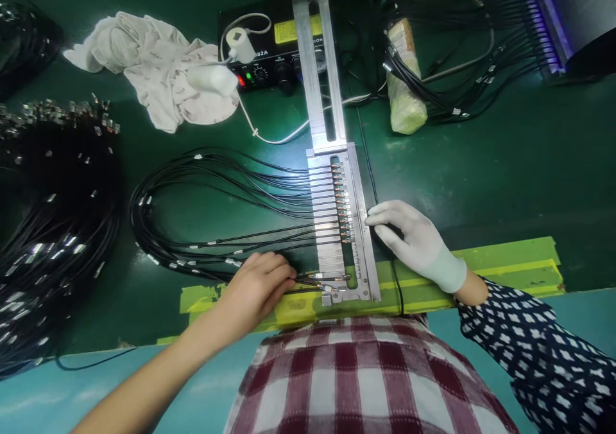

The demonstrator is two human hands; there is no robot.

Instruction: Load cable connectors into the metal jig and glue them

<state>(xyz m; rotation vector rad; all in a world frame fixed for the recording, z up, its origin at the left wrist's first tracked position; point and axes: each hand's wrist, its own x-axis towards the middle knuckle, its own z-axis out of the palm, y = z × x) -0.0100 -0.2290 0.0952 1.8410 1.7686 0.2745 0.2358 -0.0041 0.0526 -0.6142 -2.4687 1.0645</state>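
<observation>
My left hand (262, 286), bare, is closed on several black cables (303, 280) at the near end of a slotted metal fixture (330, 248). Their metal-tipped ends (337, 286) lie over that end of the fixture. Farther up, a row of cable ends (342, 196) sits side by side in the fixture, copper-coloured and metal tips across its slot. The cables loop out to the left in a black bundle (139, 209). In a white glove, my right hand (414, 238) rests its fingertips against the fixture's right edge, fingers stretched out and slightly bent.
A black control box (264, 65) with lit displays stands behind, beside a crumpled white cloth (158, 68) and a white cylinder (212, 79). Piles of black cables (62, 228) lie left. A wrapped roll (407, 94) and more cables lie back right. Yellow-green tape (510, 267) lines the front edge.
</observation>
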